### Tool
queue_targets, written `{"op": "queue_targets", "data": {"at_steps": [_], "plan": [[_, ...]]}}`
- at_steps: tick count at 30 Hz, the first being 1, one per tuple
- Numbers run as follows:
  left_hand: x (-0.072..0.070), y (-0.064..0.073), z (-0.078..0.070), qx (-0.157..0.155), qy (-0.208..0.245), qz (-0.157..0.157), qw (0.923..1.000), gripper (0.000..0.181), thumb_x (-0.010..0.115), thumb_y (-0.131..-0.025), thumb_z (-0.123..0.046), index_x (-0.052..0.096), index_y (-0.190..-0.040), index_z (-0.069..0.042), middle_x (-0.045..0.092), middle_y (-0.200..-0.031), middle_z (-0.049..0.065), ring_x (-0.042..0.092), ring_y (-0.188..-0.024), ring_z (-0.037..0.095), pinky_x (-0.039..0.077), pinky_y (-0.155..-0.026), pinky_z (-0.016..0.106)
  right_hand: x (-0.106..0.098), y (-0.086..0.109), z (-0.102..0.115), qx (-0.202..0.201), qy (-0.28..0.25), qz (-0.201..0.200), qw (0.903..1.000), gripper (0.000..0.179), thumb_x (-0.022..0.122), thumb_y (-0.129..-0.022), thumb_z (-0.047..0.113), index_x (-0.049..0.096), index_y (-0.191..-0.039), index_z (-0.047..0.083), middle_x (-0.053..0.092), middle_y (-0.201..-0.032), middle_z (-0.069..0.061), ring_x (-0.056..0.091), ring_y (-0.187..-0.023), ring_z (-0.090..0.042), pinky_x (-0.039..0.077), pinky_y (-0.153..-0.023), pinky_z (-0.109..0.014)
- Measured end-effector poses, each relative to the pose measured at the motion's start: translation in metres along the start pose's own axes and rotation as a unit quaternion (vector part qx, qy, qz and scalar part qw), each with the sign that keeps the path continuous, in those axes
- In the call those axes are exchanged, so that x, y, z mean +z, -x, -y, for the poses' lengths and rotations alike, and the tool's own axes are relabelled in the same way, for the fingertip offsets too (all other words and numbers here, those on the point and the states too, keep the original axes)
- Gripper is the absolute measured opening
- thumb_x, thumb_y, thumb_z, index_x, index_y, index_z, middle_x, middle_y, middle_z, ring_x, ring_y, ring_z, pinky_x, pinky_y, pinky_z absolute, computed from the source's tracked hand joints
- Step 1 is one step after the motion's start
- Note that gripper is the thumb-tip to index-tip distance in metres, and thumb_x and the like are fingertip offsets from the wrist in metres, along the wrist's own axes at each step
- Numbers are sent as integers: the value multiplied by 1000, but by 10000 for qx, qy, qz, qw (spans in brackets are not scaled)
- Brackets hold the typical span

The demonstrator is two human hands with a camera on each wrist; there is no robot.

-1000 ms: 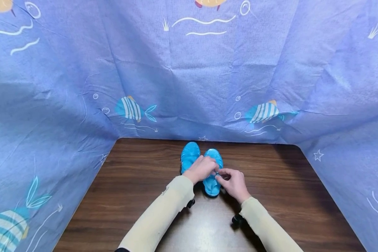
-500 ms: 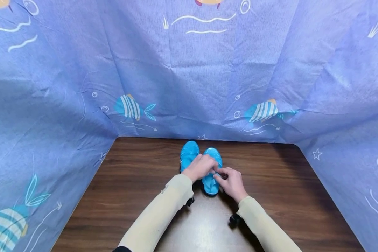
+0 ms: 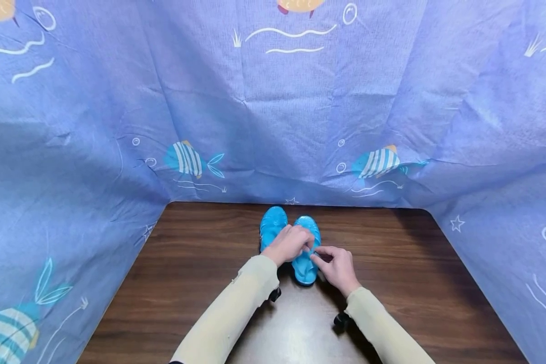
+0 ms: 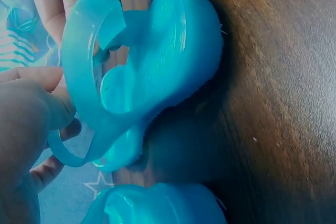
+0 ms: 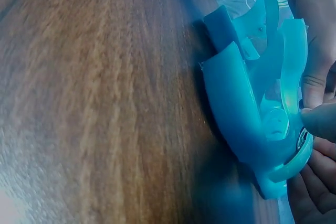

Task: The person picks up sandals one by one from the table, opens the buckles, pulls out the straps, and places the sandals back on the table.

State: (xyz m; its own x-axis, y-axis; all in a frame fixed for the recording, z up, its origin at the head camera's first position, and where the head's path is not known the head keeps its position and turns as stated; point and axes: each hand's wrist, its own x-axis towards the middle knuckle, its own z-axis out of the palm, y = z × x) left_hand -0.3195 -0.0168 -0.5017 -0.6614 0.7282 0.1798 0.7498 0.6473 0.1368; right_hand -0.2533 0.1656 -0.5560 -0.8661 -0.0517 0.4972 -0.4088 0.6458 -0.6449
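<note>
Two blue jelly sandals lie side by side on the table, toes pointing away. My left hand [image 3: 291, 242] reaches over the left sandal [image 3: 273, 222] and pinches the strap of the right sandal [image 3: 306, 275]. In the left wrist view the strap [image 4: 79, 77] stands up in a loop, with the left thumb against it. From the other side my right hand [image 3: 338, 265] pinches the same sandal's strap with thumb and forefinger. A small metal buckle [image 5: 302, 139] shows by the right thumb in the right wrist view. Both hands partly hide the sandal's middle.
The dark wood-grain table [image 3: 186, 283] carries both sandals near its far edge. A blue curtain [image 3: 291, 121] printed with fish hangs round the back and both sides. Small black wrist devices [image 3: 341, 319] sit under both sleeves.
The fingertips of the two hands have drawn slightly apart over the strap. Both sandals stay in place; the head view has shifted a little.
</note>
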Motion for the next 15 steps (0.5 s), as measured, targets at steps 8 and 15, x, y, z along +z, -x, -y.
{"op": "queue_targets", "data": {"at_steps": [8, 15], "plan": [[0, 3, 2, 12, 155, -36, 9999, 15, 73, -101, -17, 74, -87, -24, 73, -93, -13, 62, -83, 10, 46, -70, 26, -1, 3, 1, 234, -91, 104, 9996, 20, 89, -86, 17, 84, -104, 9, 81, -94, -3, 77, -79, -18, 64, -70, -39], [3, 0, 2, 139, 217, 190, 9995, 8, 73, -101, -27, 80, -104, -29, 76, -102, -16, 67, -99, 10, 52, -87, 35, 0, 2, -1, 272, -269, 160, 9991, 22, 87, -88, 15, 83, -108, 7, 81, -97, -6, 78, -84, -20, 65, -74, -40]]}}
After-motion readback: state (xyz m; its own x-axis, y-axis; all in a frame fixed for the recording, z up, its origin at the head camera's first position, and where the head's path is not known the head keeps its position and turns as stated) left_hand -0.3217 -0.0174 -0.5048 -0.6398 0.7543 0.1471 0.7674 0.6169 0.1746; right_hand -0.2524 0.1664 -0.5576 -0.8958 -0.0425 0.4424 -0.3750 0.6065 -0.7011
